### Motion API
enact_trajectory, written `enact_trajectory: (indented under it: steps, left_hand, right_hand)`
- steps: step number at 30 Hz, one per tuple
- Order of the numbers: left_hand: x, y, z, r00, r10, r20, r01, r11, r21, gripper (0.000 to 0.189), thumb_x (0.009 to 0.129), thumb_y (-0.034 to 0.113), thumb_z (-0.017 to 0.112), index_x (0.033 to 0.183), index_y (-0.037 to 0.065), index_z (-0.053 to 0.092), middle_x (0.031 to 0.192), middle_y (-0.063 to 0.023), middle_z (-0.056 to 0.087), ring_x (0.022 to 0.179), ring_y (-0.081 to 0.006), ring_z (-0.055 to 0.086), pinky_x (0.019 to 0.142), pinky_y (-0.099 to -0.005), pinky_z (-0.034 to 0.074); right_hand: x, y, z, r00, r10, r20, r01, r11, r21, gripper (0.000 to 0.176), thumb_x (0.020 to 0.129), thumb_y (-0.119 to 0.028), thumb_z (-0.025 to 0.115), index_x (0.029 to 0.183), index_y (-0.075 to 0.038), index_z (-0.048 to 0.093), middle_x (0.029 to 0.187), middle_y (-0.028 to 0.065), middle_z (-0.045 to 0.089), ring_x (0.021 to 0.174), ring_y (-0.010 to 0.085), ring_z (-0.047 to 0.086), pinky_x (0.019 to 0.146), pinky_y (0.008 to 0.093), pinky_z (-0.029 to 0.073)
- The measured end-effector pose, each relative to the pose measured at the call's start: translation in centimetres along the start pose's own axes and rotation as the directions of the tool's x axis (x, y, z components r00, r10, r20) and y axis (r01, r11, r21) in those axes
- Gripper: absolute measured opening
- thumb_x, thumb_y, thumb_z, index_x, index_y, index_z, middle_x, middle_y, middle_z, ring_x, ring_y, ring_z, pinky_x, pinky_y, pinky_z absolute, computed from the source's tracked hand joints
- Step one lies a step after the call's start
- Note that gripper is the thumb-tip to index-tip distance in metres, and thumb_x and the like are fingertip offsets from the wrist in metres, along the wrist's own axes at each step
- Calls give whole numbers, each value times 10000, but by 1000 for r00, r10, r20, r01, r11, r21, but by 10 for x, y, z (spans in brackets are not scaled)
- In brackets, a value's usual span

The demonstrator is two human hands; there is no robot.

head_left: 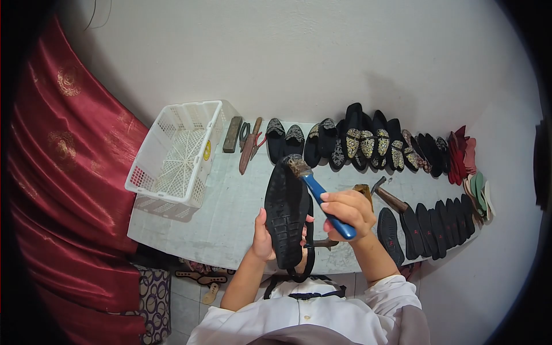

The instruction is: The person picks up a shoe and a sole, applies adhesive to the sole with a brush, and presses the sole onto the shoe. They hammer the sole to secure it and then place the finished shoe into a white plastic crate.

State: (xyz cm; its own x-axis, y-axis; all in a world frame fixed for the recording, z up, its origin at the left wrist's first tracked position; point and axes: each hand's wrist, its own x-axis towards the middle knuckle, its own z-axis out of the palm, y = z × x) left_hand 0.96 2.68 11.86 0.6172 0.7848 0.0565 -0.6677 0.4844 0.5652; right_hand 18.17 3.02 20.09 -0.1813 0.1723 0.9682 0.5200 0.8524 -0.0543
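My left hand (263,241) is closed around the heel half of a black shoe sole (283,218), held upright above the table with its ridged face towards me. A paintbrush (328,201) with a blue handle is gripped in my right hand (351,213). Its worn brown bristles (298,167) are at the toe end of the sole and appear to touch it. Some fingers of my left hand are hidden behind the sole. Just behind my right hand, a yellowish container (363,190) is partly covered, and a hammer (391,196) lies beside it.
A white plastic basket (198,172) stands at the table's left. Near it lie a dark block (232,134), a sheathed knife (248,152) and red-handled pliers (259,141). Decorated shoes (365,141) line the back; several black soles (428,233) lie at right. A red curtain (75,172) hangs left.
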Motion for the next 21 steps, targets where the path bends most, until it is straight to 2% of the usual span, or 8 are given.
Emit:
enact_trajectory:
  steps: [3, 4, 8, 10, 11, 16, 19, 21]
  left_hand:
    - [-1, 4, 0, 1000, 2, -5, -2, 1000, -5, 852, 839, 697, 177, 1212, -23, 439, 1089, -192, 555, 786, -206, 612, 671, -346, 532]
    - [-1, 5, -1, 1000, 3, -4, -3, 1000, -5, 849, 839, 697, 178, 1210, -21, 441, 1088, -189, 556, 793, -207, 610, 676, -352, 530]
    - [2, 9, -7, 995, 38, -93, -41, 998, -37, 838, 840, 697, 185, 1208, -12, 439, 1079, -185, 553, 773, -216, 600, 665, -364, 522]
    - [3, 10, -11, 986, 28, -167, -38, 998, -57, 832, 841, 695, 188, 1211, -9, 433, 1076, -186, 551, 764, -220, 594, 660, -366, 517]
    - [3, 9, -14, 993, 27, -111, -34, 997, -68, 834, 840, 695, 187, 1217, -9, 429, 1073, -188, 551, 764, -220, 594, 660, -366, 517]
    - [3, 7, -17, 998, -19, 64, 20, 999, -24, 839, 841, 693, 178, 1239, -7, 414, 1069, -198, 551, 781, -222, 596, 657, -366, 516]
    - [2, 7, -19, 995, -37, 96, 37, 999, 0, 839, 843, 690, 172, 1246, -6, 411, 1077, -201, 550, 789, -223, 597, 658, -365, 513]
    - [0, 11, -17, 998, -36, 58, 36, 999, 9, 837, 844, 689, 168, 1244, -5, 414, 1073, -199, 553, 785, -223, 597, 666, -362, 512]
  right_hand:
    - [-4, 1, 6, 999, -29, 46, 28, 1000, 10, 262, 824, -282, 641, 853, -24, 610, 790, 118, 648, 577, 210, 614, 482, 262, 466]
    - [-4, 0, 5, 997, -33, 63, 29, 998, 57, 249, 672, -151, 733, 863, -22, 638, 874, 100, 646, 587, 185, 611, 501, 257, 479]
    - [-5, -12, 1, 994, 24, 104, -34, 995, 98, 246, 623, -110, 739, 835, -32, 641, 864, 87, 649, 564, 172, 595, 489, 251, 465]
    - [-9, -14, 5, 995, 26, 96, -38, 991, 125, 198, 744, -200, 678, 829, -28, 627, 797, 96, 651, 543, 179, 589, 468, 255, 446]
    - [-10, -15, 7, 995, 30, 93, -42, 990, 138, 221, 804, -244, 648, 826, -27, 620, 764, 101, 653, 533, 182, 587, 458, 257, 436]
    - [4, -4, 10, 995, 96, 4, -96, 994, 44, 289, 842, -302, 622, 795, -17, 607, 736, 119, 649, 539, 190, 597, 460, 260, 438]
    - [3, 3, 13, 996, 94, -9, -93, 995, 42, 278, 658, -149, 753, 880, -44, 623, 835, 107, 657, 594, 199, 612, 499, 271, 468]
    - [1, -1, 15, 995, 99, -9, -98, 993, 64, 251, 667, -145, 741, 871, -49, 631, 836, 100, 655, 592, 195, 610, 498, 263, 464]
